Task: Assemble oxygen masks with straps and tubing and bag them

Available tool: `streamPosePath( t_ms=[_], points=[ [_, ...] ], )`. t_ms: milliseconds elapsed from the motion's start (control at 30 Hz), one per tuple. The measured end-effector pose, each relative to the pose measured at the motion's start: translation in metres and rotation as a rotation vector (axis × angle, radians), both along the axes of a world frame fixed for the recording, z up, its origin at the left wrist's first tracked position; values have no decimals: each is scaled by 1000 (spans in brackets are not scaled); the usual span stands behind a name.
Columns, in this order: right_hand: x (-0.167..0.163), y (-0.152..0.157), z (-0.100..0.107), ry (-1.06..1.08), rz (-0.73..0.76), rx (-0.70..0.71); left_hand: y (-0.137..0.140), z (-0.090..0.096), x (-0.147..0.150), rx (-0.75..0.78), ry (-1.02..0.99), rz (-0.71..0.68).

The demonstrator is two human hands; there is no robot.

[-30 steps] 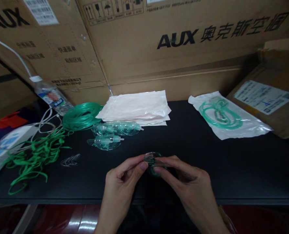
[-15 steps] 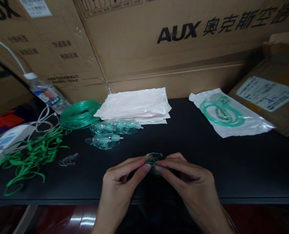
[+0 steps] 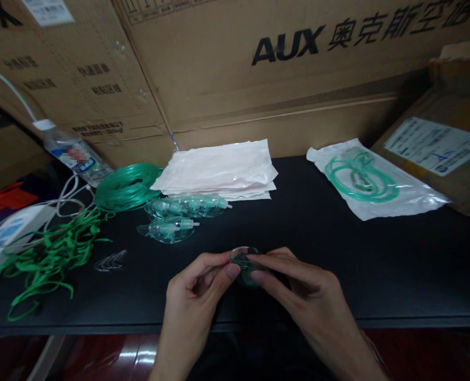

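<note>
With the left hand and right hand together, held a clear, green-tinted plastic piece above the near part of the black table. Had the left thumb and forefinger closed on its left edge, with the other left fingers curled beneath. Had the right thumb and forefinger nearly closed too, set against its right side with the piece between them. Could not tell its full shape, for the fingertips over it and the blur, nor whether it touched the table.

Beyond the hands, a little to the left, saw two clusters of clear green masks, the front cluster just before the rear cluster. Behind these, saw a stack of white packets, and to its left a coil of green tubing. Farther left, nearer the front edge, made out a tangle of green straps, with small thin strips just to its right. Saw also a tilted plastic bottle at the back left, near white cables.

On the right, well apart from the hands, saw a white bag with green tubing inside, beside a labelled cardboard box. Along the back, saw large cardboard cartons printed "AUX".
</note>
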State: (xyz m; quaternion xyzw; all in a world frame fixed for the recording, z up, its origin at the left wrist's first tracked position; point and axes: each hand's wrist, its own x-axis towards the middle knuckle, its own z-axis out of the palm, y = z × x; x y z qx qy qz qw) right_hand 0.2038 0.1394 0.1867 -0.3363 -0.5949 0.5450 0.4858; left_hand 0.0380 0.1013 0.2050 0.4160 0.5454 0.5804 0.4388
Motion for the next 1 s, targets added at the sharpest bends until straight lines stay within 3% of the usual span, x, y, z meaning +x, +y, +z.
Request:
streamPosePath(
  t_ms=[100,267,400,533,700,800,1000],
  points=[
    [1,-1,3,36,43,-107,2,-2,1,-21,-31,37],
    [-8,-4,5,175,-37,-305,3,-9,0,-57,-54,108],
    [-18,-8,0,183,-139,-224,3,-9,-1,-58,-40,107],
    [-25,-13,-4,87,-296,-43,3,-6,-1,-25,5,84],
    [-29,-15,-3,24,-352,167,3,-4,0,43,79,105],
    [-27,-13,-3,20,-302,157,4,-5,0,24,63,112],
    [-19,-11,-1,101,-159,-46,3,-9,-1,-33,-42,98]
  ],
)
